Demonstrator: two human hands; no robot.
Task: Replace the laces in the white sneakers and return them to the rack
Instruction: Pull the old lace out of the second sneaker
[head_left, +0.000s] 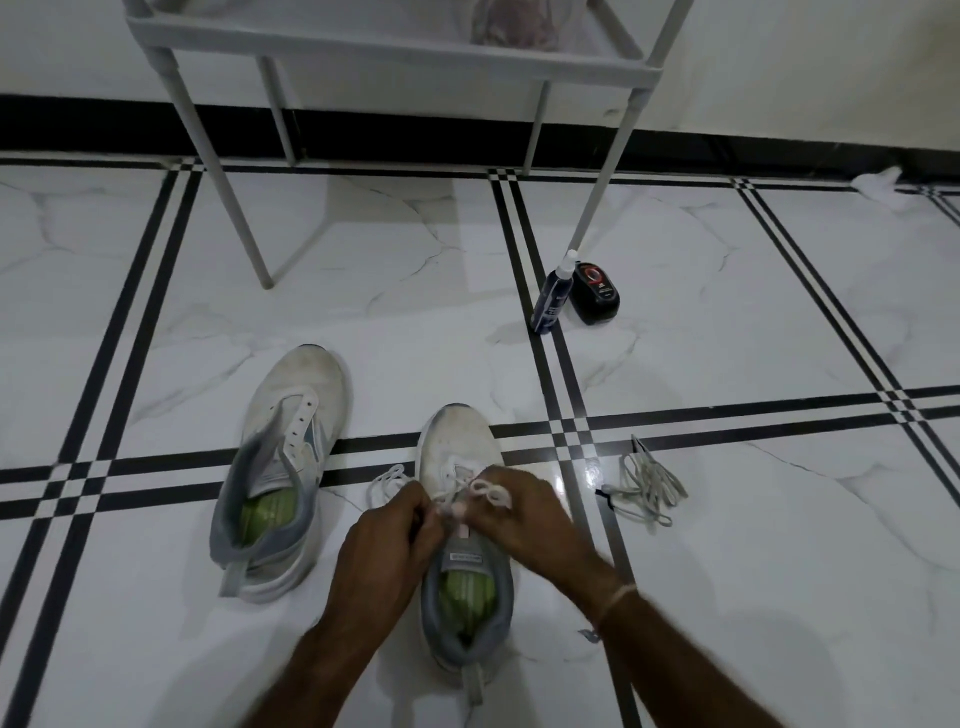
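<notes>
Two white sneakers with grey collars and green insoles stand on the tiled floor. The left sneaker (283, 467) has bare eyelets and no lace. The right sneaker (462, 525) carries a white lace (485, 491) across its eyelets. My left hand (389, 535) pinches one strand of that lace over the tongue, and my right hand (530, 514) pinches a loop of it. A loose end of the lace trails on the floor to the left of the shoe. A bundle of grey-white laces (644, 486) lies on the floor to the right.
The grey rack (395, 47) stands at the back against the wall, on thin legs. A dark spray bottle (553, 296) and a black polish container (597, 293) sit by its right front leg. A crumpled white cloth (878, 184) lies far right at the skirting.
</notes>
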